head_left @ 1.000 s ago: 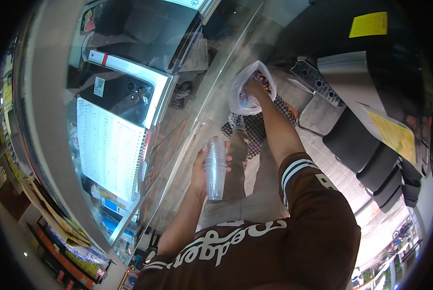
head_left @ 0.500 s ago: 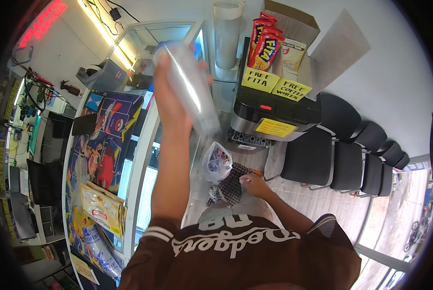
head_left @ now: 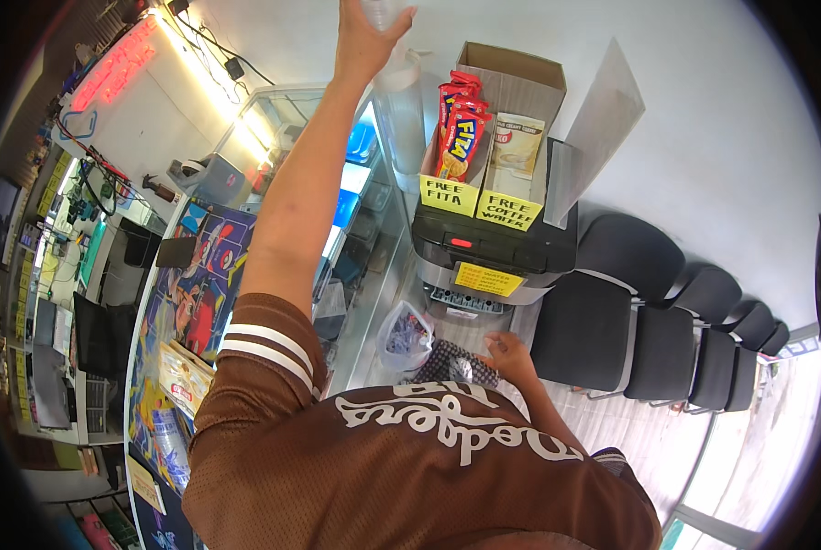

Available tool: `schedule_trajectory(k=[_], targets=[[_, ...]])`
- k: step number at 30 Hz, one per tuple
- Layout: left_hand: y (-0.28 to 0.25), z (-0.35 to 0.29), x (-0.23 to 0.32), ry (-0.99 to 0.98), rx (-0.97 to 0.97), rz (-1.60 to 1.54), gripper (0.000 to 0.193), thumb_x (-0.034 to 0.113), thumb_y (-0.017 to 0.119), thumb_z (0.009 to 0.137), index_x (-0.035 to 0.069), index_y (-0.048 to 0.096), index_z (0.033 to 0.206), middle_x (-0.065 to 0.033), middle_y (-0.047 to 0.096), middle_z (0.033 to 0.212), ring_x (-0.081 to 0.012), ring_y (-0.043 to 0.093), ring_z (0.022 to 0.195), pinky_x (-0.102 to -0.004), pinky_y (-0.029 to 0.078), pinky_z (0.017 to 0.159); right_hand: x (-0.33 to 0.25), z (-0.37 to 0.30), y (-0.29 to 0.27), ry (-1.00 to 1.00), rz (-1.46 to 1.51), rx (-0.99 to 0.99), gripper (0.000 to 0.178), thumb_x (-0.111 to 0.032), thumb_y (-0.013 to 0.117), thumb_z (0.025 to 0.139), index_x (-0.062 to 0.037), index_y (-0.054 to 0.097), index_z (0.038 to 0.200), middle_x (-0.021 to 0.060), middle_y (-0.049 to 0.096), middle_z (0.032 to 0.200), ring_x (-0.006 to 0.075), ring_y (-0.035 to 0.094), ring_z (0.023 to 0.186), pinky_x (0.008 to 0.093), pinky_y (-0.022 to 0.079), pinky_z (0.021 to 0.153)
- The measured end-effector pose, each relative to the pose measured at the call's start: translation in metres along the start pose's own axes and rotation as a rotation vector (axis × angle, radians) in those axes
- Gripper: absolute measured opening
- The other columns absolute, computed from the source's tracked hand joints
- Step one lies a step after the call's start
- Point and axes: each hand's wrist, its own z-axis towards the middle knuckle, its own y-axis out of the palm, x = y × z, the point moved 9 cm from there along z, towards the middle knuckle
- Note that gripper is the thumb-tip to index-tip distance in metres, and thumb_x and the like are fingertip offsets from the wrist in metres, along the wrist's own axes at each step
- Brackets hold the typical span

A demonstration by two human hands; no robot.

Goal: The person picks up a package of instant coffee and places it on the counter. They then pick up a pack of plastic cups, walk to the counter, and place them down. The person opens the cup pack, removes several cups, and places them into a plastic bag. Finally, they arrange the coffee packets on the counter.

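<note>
My left arm reaches far up, and my left hand is closed round a clear plastic cylinder, perhaps a stack of cups. The top picture edge cuts most of it off. Just below that hand stands a tall translucent tube beside the glass cabinet. Low on my right, my right hand hangs near black checked fabric, its fingers bent but apart with nothing visible in them.
A black water dispenser carries a divided box of red snack packs and a cream sachet. A lined bin stands at its foot. Black chairs line the right wall. A glass counter with a colourful mat is on the left.
My left hand has risen and moved away with the clear cylinder, from in front of the cabinet to above the tall tube. My right hand has shifted slightly right. The view has shifted.
</note>
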Motion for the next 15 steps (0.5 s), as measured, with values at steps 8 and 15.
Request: schedule_trajectory(k=[8,15], targets=[[0.003,-0.078,-0.024,-0.119,-0.279,0.169,0.058,0.045,0.081,0.093,0.002,0.059,0.127,-0.0188,0.054,0.146,-0.0338,0.054,0.136,-0.0434,0.042,0.115,-0.012,0.035,-0.012,-0.244,0.059,-0.044,0.028,-0.023,0.068,0.101,-0.0035,0.071,0.122,0.0206,0.071,0.111,0.0318,0.073,0.094,0.0397,0.058,0.083],[-0.005,-0.075,-0.011,-0.088,-0.408,0.123,0.047,0.040,0.075,0.098,0.005,0.067,0.127,-0.0160,0.060,0.143,-0.0313,0.055,0.135,-0.0446,0.040,0.117,-0.059,0.052,-0.011,-0.168,0.026,-0.189,0.029,-0.023,0.067,0.101,-0.0034,0.072,0.122,0.0191,0.072,0.115,0.0320,0.073,0.098,0.0394,0.058,0.086]])
